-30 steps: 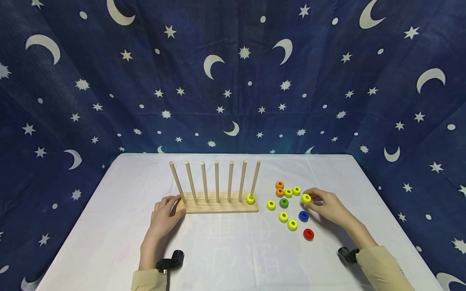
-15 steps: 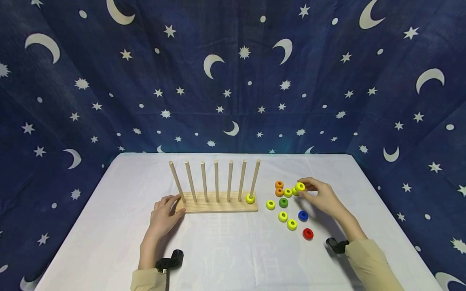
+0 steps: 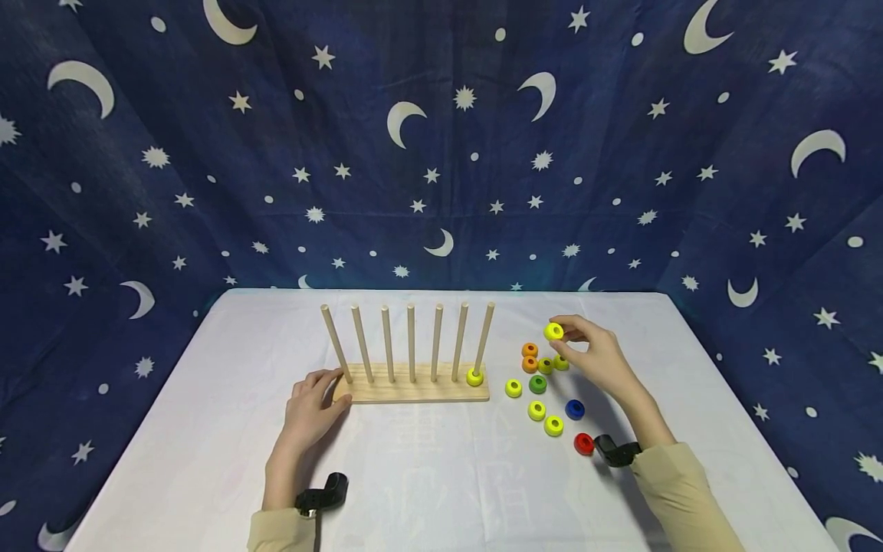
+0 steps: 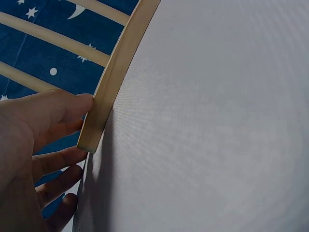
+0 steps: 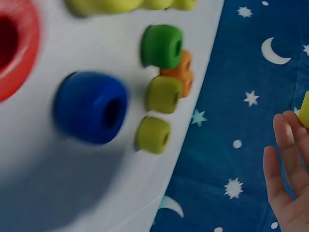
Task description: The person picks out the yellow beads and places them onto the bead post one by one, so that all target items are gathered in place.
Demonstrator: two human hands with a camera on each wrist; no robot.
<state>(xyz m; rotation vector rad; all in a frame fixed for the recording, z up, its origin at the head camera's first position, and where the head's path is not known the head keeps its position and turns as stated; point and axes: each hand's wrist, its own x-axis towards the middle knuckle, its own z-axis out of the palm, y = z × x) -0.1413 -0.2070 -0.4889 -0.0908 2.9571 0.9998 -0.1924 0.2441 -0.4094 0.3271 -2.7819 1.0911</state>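
Note:
My right hand (image 3: 596, 356) pinches a yellow bead (image 3: 553, 331) between thumb and fingers, raised over the loose beads; the right wrist view catches only an edge of that bead (image 5: 304, 112) beside the fingers. At the left end of a wooden peg board (image 3: 414, 393), my left hand (image 3: 310, 414) grips the corner, thumb on the front edge and fingers behind. Seen from the left wrist, the thumb lies on the board's end (image 4: 99, 116). Several upright pegs (image 3: 411, 345) stand in a row, and one yellow bead (image 3: 474, 377) sits at the foot of the rightmost.
Right of the board lie loose beads on the white tablecloth (image 3: 414, 475): two orange (image 3: 530, 350), a green (image 3: 538, 384), a blue (image 3: 576, 409), a red (image 3: 583, 444) and several yellow (image 3: 554, 425). A dark blue starry curtain (image 3: 441, 153) hangs behind the table.
My right hand has lifted the yellow bead and carried it left and toward the back, over the loose beads. The left hand and the peg board have stayed put.

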